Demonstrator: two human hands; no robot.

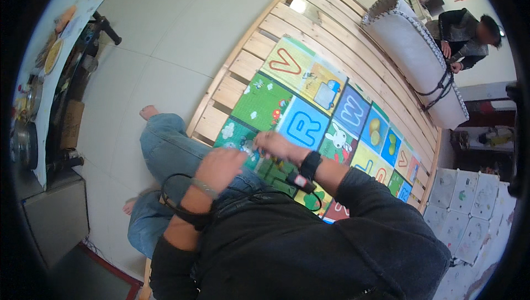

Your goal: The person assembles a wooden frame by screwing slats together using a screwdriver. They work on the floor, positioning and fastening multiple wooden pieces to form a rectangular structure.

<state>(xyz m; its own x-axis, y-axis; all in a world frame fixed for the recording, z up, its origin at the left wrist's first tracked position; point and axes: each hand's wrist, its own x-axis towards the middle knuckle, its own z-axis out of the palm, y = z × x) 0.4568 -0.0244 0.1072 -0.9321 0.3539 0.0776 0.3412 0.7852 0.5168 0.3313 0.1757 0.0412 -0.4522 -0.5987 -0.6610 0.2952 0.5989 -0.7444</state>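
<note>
A colourful foam play mat (309, 107) with letters and animal pictures lies on a wooden slatted bed frame (248, 57). I kneel at its near edge in blue jeans. My right hand (273, 145), with a black band on the wrist, rests flat on the mat's near corner, fingers stretched to the left. Blurred and with curled fingers, my left hand (221, 166) hovers over my knee just beside that corner. Whether it holds anything is unclear. A black cable (171, 203) loops around my left wrist.
A rolled grey mattress (414, 51) tied with a black strap lies on the far end of the slats, with another person (464, 32) bent over it. Shelves with pots and a cardboard box (72, 123) stand at left. White patterned tiles (469, 206) lie at right.
</note>
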